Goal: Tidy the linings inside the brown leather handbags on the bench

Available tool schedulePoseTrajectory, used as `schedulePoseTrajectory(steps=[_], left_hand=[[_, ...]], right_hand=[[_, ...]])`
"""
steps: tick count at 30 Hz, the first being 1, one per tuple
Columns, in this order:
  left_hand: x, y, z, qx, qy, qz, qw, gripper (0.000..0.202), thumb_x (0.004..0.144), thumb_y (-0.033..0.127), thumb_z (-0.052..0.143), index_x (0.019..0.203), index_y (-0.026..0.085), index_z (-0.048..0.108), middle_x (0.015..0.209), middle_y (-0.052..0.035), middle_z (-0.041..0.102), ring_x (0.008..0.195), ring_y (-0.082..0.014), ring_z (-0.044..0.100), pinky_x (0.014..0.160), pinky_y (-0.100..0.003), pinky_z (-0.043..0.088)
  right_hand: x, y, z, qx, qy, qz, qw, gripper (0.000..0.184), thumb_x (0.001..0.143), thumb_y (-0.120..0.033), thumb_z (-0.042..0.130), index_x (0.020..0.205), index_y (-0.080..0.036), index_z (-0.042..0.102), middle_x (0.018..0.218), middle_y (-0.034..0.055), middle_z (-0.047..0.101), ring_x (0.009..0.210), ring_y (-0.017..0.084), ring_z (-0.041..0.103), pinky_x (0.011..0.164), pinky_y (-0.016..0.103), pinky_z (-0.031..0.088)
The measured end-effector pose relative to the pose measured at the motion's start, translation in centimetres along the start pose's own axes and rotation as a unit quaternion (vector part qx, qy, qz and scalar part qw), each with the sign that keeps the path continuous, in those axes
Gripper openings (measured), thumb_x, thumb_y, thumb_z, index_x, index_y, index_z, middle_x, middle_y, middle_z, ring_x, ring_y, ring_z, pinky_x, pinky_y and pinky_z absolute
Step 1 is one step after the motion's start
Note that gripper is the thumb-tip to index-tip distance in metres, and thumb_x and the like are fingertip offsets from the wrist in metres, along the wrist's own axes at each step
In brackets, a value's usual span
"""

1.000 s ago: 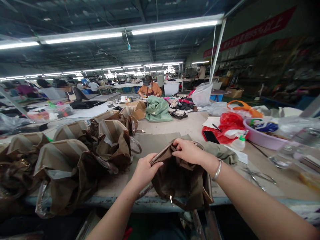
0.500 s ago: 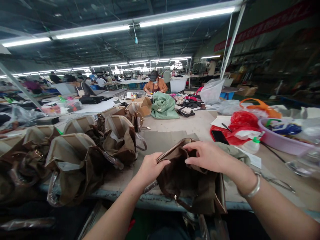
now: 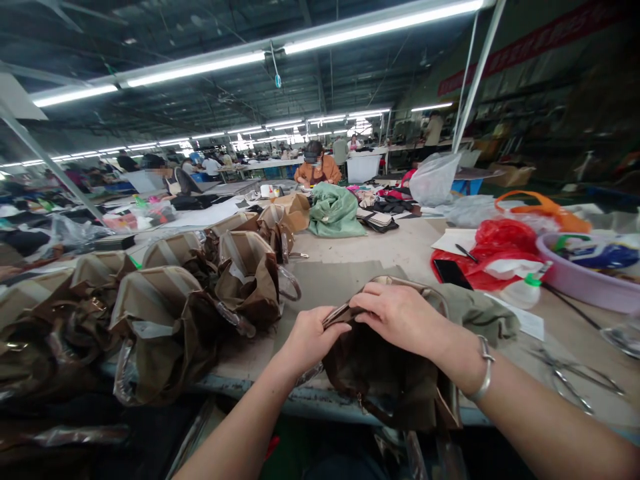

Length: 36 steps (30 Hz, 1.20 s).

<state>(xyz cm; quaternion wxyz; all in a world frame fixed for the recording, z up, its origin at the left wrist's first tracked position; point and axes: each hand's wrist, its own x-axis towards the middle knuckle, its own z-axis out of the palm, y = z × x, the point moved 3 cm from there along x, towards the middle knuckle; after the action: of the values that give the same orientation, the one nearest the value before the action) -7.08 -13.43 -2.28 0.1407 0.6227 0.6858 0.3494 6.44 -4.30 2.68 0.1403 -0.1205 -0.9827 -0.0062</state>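
Observation:
A brown fabric handbag [image 3: 395, 380] lies at the table's front edge, its mouth turned toward me. My left hand [image 3: 313, 340] pinches the bag's rim at its left end, thumb on the inside. Close beside it, my right hand [image 3: 395, 317] grips the same rim from above, with its fingertips curled over the edge. A silver bracelet [image 3: 486, 370] is on my right wrist. The inside of the bag is dark, and a small metal fitting hangs at its lower left.
Several similar brown bags [image 3: 155, 333] stand open on the left. To the right are scissors [image 3: 570, 377], a white bottle [image 3: 523, 290], a phone [image 3: 453, 273], a red plastic bag [image 3: 505, 243] and a lilac basin [image 3: 575, 280]. A green cloth bundle [image 3: 335, 210] lies farther back, before a co-worker [image 3: 317, 167].
My right hand has moved left along the rim, nearer my left hand, and its fingers have closed on the edge. The view has turned slightly to the left.

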Motion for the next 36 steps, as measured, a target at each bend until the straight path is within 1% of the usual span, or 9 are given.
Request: schedulePoseTrajectory(steps=[3, 6, 11, 13, 18, 23, 27, 31, 36], left_hand=[[-0.06, 0.24, 0.02, -0.007, -0.003, 0.005, 1.0, 0.014, 0.077, 0.029, 0.054, 0.084, 0.02, 0.062, 0.077, 0.003, 0.064, 0.071, -0.0124, 0.056, 0.065, -0.02, 0.039], [-0.18, 0.23, 0.09, -0.011, -0.004, 0.011, 1.0, 0.015, 0.077, 0.03, 0.055, 0.088, 0.021, 0.062, 0.081, 0.003, 0.064, 0.074, -0.0127, 0.057, 0.067, -0.02, 0.04], [-0.3, -0.35, -0.06, -0.005, 0.031, -0.011, 0.999, 0.027, 0.073, 0.033, 0.061, 0.097, 0.021, 0.056, 0.088, 0.0009, 0.064, 0.08, -0.0149, 0.058, 0.072, -0.023, 0.041], [-0.32, -0.53, -0.07, -0.007, 0.038, -0.021, 0.999, 0.03, 0.072, 0.034, 0.062, 0.097, 0.021, 0.053, 0.087, 0.0006, 0.063, 0.078, -0.0149, 0.058, 0.07, -0.024, 0.042], [-0.34, -0.5, 0.09, -0.011, 0.032, -0.027, 0.999, 0.027, 0.071, 0.031, 0.061, 0.093, 0.02, 0.05, 0.079, 0.0019, 0.06, 0.071, -0.0134, 0.056, 0.063, -0.023, 0.041], [-0.44, -0.24, -0.25, -0.011, 0.037, -0.016, 0.999, 0.019, 0.075, 0.026, 0.055, 0.092, 0.019, 0.051, 0.081, 0.0006, 0.06, 0.072, -0.0133, 0.056, 0.064, -0.023, 0.042], [-0.69, -0.19, -0.48, -0.011, 0.044, 0.009, 0.999, 0.023, 0.077, 0.022, 0.052, 0.1, 0.02, 0.052, 0.089, -0.0012, 0.061, 0.081, -0.0142, 0.058, 0.07, -0.024, 0.043], [-0.96, -0.32, -0.43, -0.01, 0.062, 0.04, 0.997, 0.022, 0.081, 0.024, 0.049, 0.102, 0.019, 0.053, 0.093, -0.0021, 0.061, 0.084, -0.0135, 0.058, 0.075, -0.023, 0.043], [-0.95, -0.53, -0.29, 0.011, 0.054, 0.033, 0.998, 0.022, 0.084, 0.029, 0.046, 0.101, 0.019, 0.054, 0.087, -0.002, 0.061, 0.079, -0.0134, 0.059, 0.071, -0.022, 0.043]], right_hand=[[0.39, -0.1, 0.43, 0.013, -0.011, -0.016, 1.0, 0.012, 0.084, -0.026, 0.048, 0.091, -0.023, 0.058, 0.083, 0.001, 0.056, 0.076, 0.013, 0.051, 0.064, 0.024, 0.033], [0.65, 0.01, 0.63, 0.021, -0.004, -0.017, 1.0, 0.012, 0.084, -0.027, 0.048, 0.087, -0.022, 0.058, 0.082, 0.001, 0.055, 0.074, 0.013, 0.05, 0.065, 0.025, 0.033], [0.57, 0.07, 0.56, 0.049, 0.015, -0.018, 0.999, 0.012, 0.084, -0.023, 0.048, 0.09, -0.022, 0.058, 0.088, 0.0016, 0.055, 0.075, 0.012, 0.05, 0.066, 0.024, 0.033], [0.54, 0.05, 0.64, 0.062, 0.013, -0.026, 0.998, 0.013, 0.083, -0.022, 0.048, 0.091, -0.022, 0.059, 0.089, 0.0016, 0.055, 0.077, 0.012, 0.05, 0.067, 0.024, 0.033], [0.77, 0.01, 0.96, 0.066, -0.004, -0.033, 0.997, 0.011, 0.082, -0.022, 0.05, 0.089, -0.022, 0.059, 0.085, 0.0009, 0.055, 0.074, 0.012, 0.05, 0.065, 0.024, 0.032], [0.72, -0.2, 1.08, 0.071, -0.022, -0.037, 0.997, 0.01, 0.081, -0.028, 0.052, 0.077, -0.02, 0.056, 0.084, 0.0007, 0.055, 0.072, 0.011, 0.05, 0.065, 0.024, 0.031], [0.43, -0.1, 1.12, 0.078, -0.026, -0.034, 0.996, 0.011, 0.08, -0.03, 0.055, 0.076, -0.019, 0.053, 0.08, -0.0004, 0.057, 0.072, 0.012, 0.051, 0.064, 0.024, 0.031], [0.42, 0.2, 1.02, 0.069, -0.011, -0.021, 0.997, 0.015, 0.082, -0.033, 0.053, 0.076, -0.019, 0.055, 0.079, 0.0, 0.058, 0.073, 0.013, 0.051, 0.066, 0.024, 0.032], [0.74, 0.46, 1.04, 0.057, -0.003, -0.004, 0.998, 0.023, 0.086, -0.035, 0.047, 0.077, -0.02, 0.062, 0.08, 0.0016, 0.059, 0.075, 0.012, 0.052, 0.068, 0.024, 0.033]])
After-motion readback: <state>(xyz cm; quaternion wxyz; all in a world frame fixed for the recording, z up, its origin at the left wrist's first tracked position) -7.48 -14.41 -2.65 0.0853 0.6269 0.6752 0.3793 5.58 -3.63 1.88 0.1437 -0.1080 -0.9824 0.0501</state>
